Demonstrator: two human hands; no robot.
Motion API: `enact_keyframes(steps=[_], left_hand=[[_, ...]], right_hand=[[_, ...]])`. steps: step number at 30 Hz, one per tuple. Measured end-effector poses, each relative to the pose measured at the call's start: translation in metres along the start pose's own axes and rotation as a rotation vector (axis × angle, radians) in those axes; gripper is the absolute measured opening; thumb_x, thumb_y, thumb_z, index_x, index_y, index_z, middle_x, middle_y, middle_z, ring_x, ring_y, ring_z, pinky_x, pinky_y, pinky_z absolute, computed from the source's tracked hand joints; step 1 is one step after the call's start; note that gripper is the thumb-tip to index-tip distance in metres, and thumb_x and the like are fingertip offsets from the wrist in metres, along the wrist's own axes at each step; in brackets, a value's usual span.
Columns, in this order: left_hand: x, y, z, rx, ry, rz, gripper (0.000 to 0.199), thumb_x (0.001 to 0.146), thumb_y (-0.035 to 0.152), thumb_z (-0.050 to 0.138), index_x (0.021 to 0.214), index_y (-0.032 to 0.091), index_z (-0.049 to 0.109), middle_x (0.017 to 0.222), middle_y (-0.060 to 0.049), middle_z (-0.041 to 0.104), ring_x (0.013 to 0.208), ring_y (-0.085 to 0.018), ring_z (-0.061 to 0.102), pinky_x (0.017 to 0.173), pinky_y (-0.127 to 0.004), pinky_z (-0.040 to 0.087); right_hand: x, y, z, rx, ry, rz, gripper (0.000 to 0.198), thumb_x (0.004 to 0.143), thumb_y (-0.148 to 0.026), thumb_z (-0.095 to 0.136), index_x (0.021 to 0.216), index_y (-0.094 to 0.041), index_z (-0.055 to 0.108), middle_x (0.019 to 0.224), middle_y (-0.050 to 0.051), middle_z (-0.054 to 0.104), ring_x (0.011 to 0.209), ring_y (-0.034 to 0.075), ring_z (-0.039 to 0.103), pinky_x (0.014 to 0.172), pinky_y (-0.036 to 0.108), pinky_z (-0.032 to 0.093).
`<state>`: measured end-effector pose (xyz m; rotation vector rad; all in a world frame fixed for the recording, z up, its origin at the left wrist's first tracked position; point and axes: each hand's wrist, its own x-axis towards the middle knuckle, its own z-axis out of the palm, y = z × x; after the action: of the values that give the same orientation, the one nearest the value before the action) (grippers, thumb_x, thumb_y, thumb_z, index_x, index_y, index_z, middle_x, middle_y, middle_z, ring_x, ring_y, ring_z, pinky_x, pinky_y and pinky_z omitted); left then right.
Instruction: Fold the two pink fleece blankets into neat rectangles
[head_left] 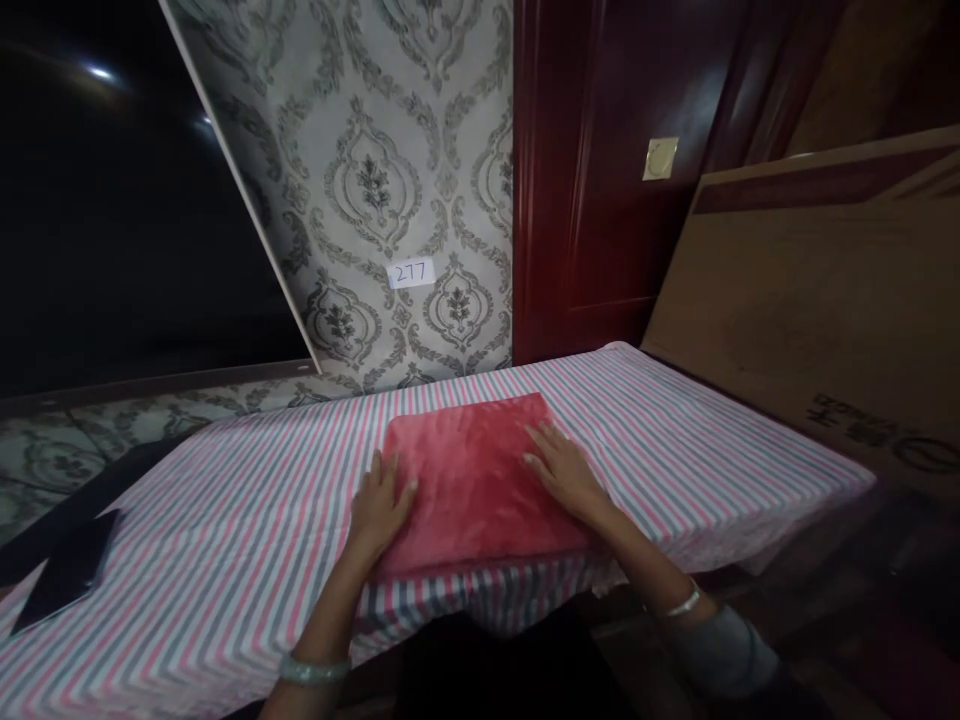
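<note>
A red plush cloth [472,480], roughly square and flat, lies near the front edge of the table. My left hand [379,505] rests on its left edge with the fingers spread. On the right side of the cloth lies my right hand [564,470], palm down and fingers stretched out. Neither hand grips anything. Whether the cloth is folded or a flat cushion cover, I cannot tell. Beneath it spreads a tablecloth [262,480] striped in pink, grey and white.
A dark flat device [69,570] lies at the table's left end. A large black screen [135,200] stands at the back left. Leaning at the right is a big cardboard box [817,300]. Behind the table are a patterned wall with a paper label [412,272] and a dark red door [585,180].
</note>
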<state>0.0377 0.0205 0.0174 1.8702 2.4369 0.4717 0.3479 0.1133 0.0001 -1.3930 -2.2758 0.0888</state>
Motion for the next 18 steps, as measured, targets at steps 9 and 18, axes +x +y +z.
enact_keyframes(steps=[9,18], left_hand=[[0.088,0.067,-0.037,0.135,-0.026,0.044,0.064,0.102,0.043,0.032,0.158,0.012,0.031,0.166,-0.018,0.025,0.155,-0.029,0.02,0.124,-0.055,0.021],[0.106,0.049,0.04,0.236,0.099,0.076,0.061,0.102,0.045,0.031,0.151,0.012,0.044,0.158,-0.02,0.042,0.148,-0.034,0.035,0.12,-0.058,0.025]], right_hand=[[0.104,-0.032,-0.015,-0.08,-0.14,0.212,0.056,0.107,-0.041,0.031,0.157,-0.019,0.037,0.163,0.013,0.031,0.152,0.03,0.023,0.12,0.048,0.021],[0.101,-0.009,0.041,-0.25,-0.034,0.175,0.054,0.106,-0.042,0.031,0.15,-0.018,0.049,0.153,0.016,0.047,0.144,0.034,0.034,0.115,0.052,0.025]])
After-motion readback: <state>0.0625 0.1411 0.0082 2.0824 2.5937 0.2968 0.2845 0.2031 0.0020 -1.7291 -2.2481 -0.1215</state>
